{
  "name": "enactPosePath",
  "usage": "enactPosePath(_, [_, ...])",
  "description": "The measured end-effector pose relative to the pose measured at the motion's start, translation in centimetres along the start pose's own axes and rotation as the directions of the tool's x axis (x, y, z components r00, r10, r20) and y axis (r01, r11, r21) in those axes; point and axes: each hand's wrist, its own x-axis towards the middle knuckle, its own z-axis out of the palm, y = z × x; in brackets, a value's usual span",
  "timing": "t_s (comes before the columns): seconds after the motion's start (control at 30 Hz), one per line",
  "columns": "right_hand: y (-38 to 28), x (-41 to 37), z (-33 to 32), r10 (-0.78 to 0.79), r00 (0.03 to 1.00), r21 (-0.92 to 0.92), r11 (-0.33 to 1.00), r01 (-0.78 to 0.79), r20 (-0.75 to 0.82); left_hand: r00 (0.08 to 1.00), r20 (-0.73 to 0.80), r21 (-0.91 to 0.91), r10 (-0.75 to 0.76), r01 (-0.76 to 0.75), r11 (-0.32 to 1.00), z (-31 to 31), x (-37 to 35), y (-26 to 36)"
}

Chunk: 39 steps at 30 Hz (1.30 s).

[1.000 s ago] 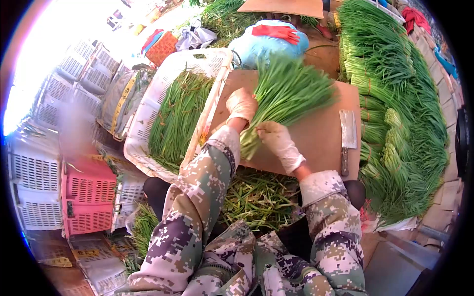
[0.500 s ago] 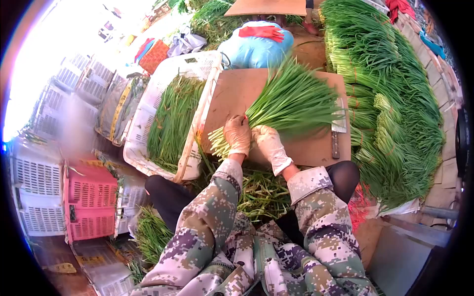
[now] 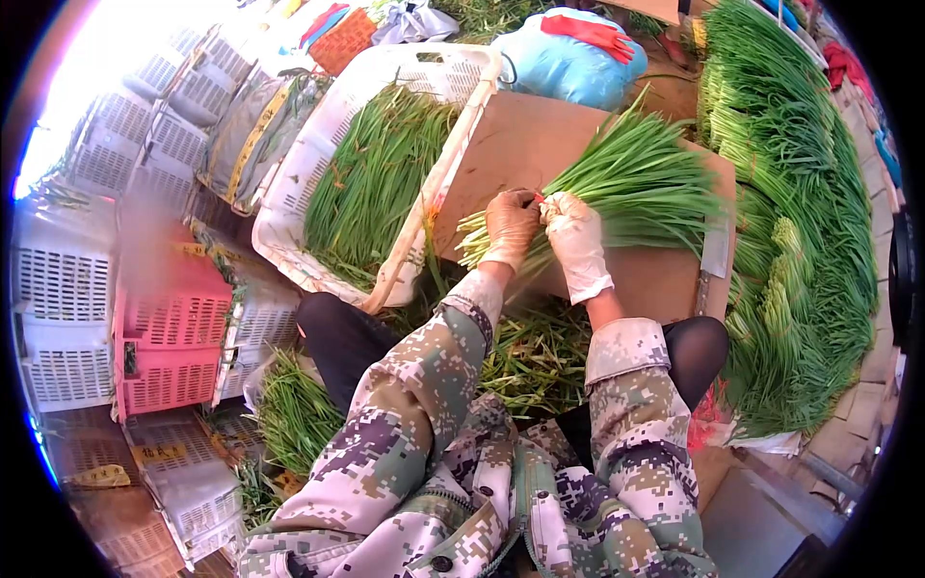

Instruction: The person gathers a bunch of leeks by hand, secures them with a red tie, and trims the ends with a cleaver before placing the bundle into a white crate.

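Note:
A bunch of garlic chives [image 3: 636, 183] lies over the brown board [image 3: 501, 144] in front of me, its pale stem ends to the left and its leaves fanned to the right. My left hand [image 3: 513, 229], in a thin glove, is closed round the stem part. Close beside it, my right hand [image 3: 576, 241], gloved too, pinches at a small red tie [image 3: 540, 198] on the bunch. The fingertips of both hands nearly meet there, and how the tie runs round the stems is hidden. A cleaver [image 3: 715, 250] rests on the board's right edge, partly under the leaf tips.
Left of the board, a white basket [image 3: 279, 207] holds loose chives. Tied bunches [image 3: 790, 241] are piled along the right. Trimmed leaves [image 3: 540, 356] lie below the board. Red gloves [image 3: 588, 35] sit on a blue sack [image 3: 554, 65]; a pink crate [image 3: 173, 328] stands far left.
The view has shifted, so the scene sits further right and parts of it higher. My right hand has come up to the red tie beside my left fingertips; my left hand still holds the bunch.

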Motion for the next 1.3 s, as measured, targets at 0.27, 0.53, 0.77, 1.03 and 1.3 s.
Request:
enactPosePath(0.27, [0.5,0.5,0.6,0.073,0.997,-0.145,0.986,-0.077,-0.034,0.996,0.088,-0.101,0.013,-0.004,0.995,-0.7,0.6,-1.0])
enactPosePath(0.53, [0.2,0.1,0.5,0.106,0.994,-0.272,0.956,-0.109,-0.025,0.999,-0.026,-0.104,0.033,-0.036,0.994,-0.5,0.8,-0.6])
enactPosePath(0.77, [0.8,0.6,0.4,-0.205,0.977,-0.648,0.737,0.193,0.059,0.994,-0.019,0.093,0.112,-0.11,0.99,-0.1,0.1,-0.3])
enactPosePath(1.03, [0.8,0.6,0.2,-0.133,0.984,-0.654,0.735,0.18,0.122,0.981,-0.037,0.136,0.189,-0.182,0.974,-0.3,-0.4,0.1])
enactPosePath(1.3, [0.5,0.1,0.3,-0.095,0.995,-0.551,0.83,0.088,0.017,0.975,-0.059,0.118,0.212,-0.204,0.972,0.0,-1.0,-0.1])
